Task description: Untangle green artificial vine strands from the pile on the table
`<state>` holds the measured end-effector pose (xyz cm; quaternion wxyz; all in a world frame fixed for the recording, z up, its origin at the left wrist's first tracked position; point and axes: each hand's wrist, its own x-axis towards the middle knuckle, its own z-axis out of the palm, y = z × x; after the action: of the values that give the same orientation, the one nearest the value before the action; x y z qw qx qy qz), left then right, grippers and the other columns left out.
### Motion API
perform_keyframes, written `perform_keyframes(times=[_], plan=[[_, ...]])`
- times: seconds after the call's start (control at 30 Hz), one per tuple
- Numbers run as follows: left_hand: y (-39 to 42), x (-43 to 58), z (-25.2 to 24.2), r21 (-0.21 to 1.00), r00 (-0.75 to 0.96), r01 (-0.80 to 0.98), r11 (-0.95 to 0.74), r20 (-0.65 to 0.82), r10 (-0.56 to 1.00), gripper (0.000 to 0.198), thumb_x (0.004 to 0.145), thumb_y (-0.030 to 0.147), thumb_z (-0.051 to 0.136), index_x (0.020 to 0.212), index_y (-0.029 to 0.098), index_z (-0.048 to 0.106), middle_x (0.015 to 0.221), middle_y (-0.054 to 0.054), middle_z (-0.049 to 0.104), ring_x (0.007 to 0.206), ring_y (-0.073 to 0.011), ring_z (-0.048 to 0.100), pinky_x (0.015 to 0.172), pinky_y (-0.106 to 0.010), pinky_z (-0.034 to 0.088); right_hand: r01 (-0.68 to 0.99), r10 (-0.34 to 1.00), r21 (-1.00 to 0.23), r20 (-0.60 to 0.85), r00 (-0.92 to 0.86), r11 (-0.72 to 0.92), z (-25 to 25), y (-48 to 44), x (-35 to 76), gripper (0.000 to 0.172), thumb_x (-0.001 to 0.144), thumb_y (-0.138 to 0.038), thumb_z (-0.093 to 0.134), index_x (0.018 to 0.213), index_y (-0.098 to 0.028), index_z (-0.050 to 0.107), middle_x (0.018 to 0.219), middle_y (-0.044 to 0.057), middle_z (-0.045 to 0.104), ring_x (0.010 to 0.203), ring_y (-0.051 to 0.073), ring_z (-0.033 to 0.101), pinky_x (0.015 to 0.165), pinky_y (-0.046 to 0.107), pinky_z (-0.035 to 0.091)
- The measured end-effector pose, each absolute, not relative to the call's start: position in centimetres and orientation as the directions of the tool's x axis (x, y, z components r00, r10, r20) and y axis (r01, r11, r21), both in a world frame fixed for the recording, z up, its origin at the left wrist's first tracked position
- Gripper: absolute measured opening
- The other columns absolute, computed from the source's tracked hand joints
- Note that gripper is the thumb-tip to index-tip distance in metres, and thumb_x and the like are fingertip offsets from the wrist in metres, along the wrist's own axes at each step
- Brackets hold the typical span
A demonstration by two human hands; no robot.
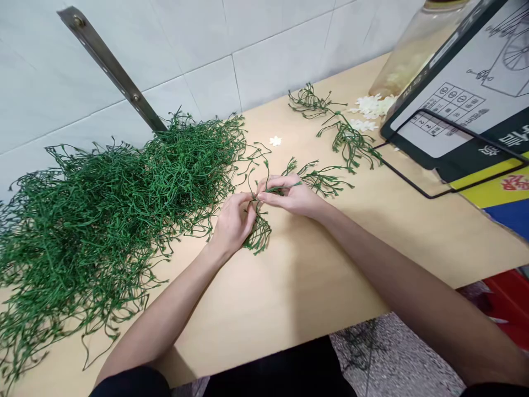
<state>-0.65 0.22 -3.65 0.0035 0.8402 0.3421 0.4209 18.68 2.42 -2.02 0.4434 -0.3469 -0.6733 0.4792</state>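
Observation:
My left hand (233,223) and my right hand (288,195) meet at the middle of the wooden table (314,275). Both are closed on green plastic stem sprigs. The left hand pinches a sprig (259,234) whose tips hang toward me. The right hand pinches another sprig (320,177) that trails off to the right. A big heap of the same green stems (103,209) lies just left of the hands. A single white flower piece (275,141) rests on the table behind them.
Two more green sprigs (349,140) lie at the back right, beside a small pile of white flower pieces (370,107). A clear jar (407,52) and a tilted printed box (463,94) stand at the right. A metal bracket (111,69) leans on the tiled wall.

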Motion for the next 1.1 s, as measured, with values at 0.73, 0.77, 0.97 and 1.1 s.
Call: perform_keyframes(times=[0.73,0.77,0.97,1.1], plan=[[0.6,-0.8,-3.8,0.249,0.477,0.502,-0.828,0.719,0.506,0.036,0.095,0.005,0.035,0.126,0.023,0.040,0.106,-0.006,0.060,0.097,-0.0150,0.060,0.084,-0.031,0.053,-0.112,0.935,-0.992,0.101,-0.341,0.066,-2.5,2.7,18.5,0.040,0.063,-0.039,0.085,0.090,-0.016,0.067,0.083,0.005,0.073,0.076,0.017,0.068,0.073,0.030,0.055],[0.4,-0.8,-3.6,0.260,0.473,0.526,-0.810,0.702,0.532,0.033,0.095,0.005,0.036,0.123,0.022,0.041,0.104,-0.006,0.060,0.093,-0.0151,0.060,0.082,-0.030,0.052,-0.091,0.932,-0.993,0.101,-0.347,0.074,-2.6,2.6,18.4,0.039,0.065,-0.038,0.084,0.092,-0.015,0.067,0.086,0.006,0.074,0.079,0.017,0.069,0.075,0.030,0.055],[-0.3,-0.3,-2.4,0.285,0.456,0.653,-0.701,0.591,0.665,0.013,0.093,0.019,0.050,0.106,0.018,0.046,0.097,-0.007,0.060,0.088,-0.0189,0.057,0.077,-0.032,0.050,0.032,0.911,-0.977,0.187,-0.368,0.213,-2.9,2.6,18.3,0.023,0.073,-0.035,0.073,0.083,-0.015,0.073,0.088,0.006,0.076,0.087,0.020,0.069,0.083,0.032,0.054],[0.1,-0.1,-2.7,0.323,0.419,0.692,-0.645,0.549,0.723,0.006,0.098,0.022,0.045,0.099,0.019,0.049,0.090,-0.006,0.062,0.084,-0.0185,0.055,0.075,-0.031,0.048,0.049,0.902,-0.969,0.206,-0.379,0.242,-2.6,2.5,18.3,0.020,0.077,-0.033,0.068,0.080,-0.015,0.073,0.085,0.006,0.075,0.084,0.020,0.069,0.082,0.030,0.054]])
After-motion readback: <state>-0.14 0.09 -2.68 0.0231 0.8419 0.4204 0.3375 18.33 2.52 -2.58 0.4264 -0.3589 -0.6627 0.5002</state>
